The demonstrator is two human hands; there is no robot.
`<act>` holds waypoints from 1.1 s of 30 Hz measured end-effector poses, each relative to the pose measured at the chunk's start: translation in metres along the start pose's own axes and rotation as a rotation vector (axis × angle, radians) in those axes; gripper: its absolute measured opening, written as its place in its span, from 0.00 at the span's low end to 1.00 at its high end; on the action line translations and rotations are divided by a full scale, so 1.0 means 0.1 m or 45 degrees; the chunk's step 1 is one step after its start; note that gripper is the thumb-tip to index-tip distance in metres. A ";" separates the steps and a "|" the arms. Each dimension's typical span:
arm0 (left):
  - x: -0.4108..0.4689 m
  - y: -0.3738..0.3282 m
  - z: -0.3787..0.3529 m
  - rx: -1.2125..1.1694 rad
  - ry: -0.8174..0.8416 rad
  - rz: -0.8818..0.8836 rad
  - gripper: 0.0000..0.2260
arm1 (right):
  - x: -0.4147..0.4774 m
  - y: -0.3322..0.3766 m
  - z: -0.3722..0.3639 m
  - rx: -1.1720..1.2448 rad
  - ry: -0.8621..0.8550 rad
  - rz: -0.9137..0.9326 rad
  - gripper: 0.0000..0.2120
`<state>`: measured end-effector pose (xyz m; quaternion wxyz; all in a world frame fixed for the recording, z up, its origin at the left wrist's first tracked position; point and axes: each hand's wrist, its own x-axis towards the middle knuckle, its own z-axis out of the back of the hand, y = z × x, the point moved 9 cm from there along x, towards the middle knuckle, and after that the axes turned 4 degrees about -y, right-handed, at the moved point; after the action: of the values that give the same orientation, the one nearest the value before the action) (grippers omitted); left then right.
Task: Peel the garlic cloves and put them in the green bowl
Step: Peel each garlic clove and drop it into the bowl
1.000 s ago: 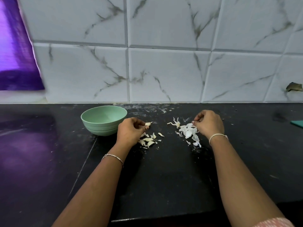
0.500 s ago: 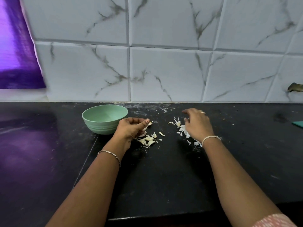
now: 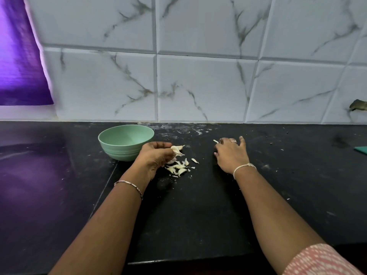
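Fingers (image 3: 165, 144) of the left hand (image 3: 155, 156) curl round a pale garlic clove (image 3: 176, 148). Its long axis runs roughly left-right, tip pointing away from the round pale-green bowl (image 3: 119, 151) just left of that hand. Right hand (image 3: 231, 153) lies spread palm-down on the black desk (image 3: 198, 205), well apart, gripping nothing I can see. More loose cloves (image 3: 178, 167) sit just below the left hand.

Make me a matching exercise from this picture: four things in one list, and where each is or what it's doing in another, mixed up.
1 green bowl
2 left hand
3 right hand
4 loose cloves

A grips a garlic clove
B stands on the counter, left of both hands
C palm down, right of the loose cloves
D lie on the counter between the hands

Pairs: 1-B, 2-A, 3-C, 4-D
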<state>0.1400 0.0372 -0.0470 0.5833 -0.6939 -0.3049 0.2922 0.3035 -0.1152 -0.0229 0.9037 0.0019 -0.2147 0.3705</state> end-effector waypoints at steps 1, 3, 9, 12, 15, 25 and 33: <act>0.02 0.00 0.02 0.044 -0.026 -0.012 0.11 | -0.01 -0.02 0.06 0.029 -0.063 -0.005 0.16; 0.05 0.01 0.05 0.101 -0.076 -0.028 0.10 | -0.03 0.00 0.23 0.221 -0.205 0.007 0.17; 0.05 0.00 0.07 0.027 -0.134 0.002 0.05 | -0.31 0.68 0.08 0.799 0.498 0.232 0.38; 0.06 0.04 0.12 -0.007 -0.170 0.037 0.02 | -0.48 0.90 -0.08 0.640 0.672 0.302 0.51; 0.03 0.07 0.15 -0.062 -0.202 0.073 0.03 | -0.45 1.07 -0.07 0.651 0.536 0.332 0.49; 0.03 0.09 0.40 -0.157 -0.431 0.059 0.05 | -0.13 1.12 -0.02 0.856 0.323 0.251 0.59; 0.08 0.09 0.34 -0.196 -0.365 0.070 0.09 | 0.07 1.18 -0.01 0.957 0.192 0.330 0.34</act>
<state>0.1205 0.0635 -0.0610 0.4706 -0.6958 -0.3874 0.3799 0.2294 -0.0251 -0.0398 0.7990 0.2779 0.0041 0.5332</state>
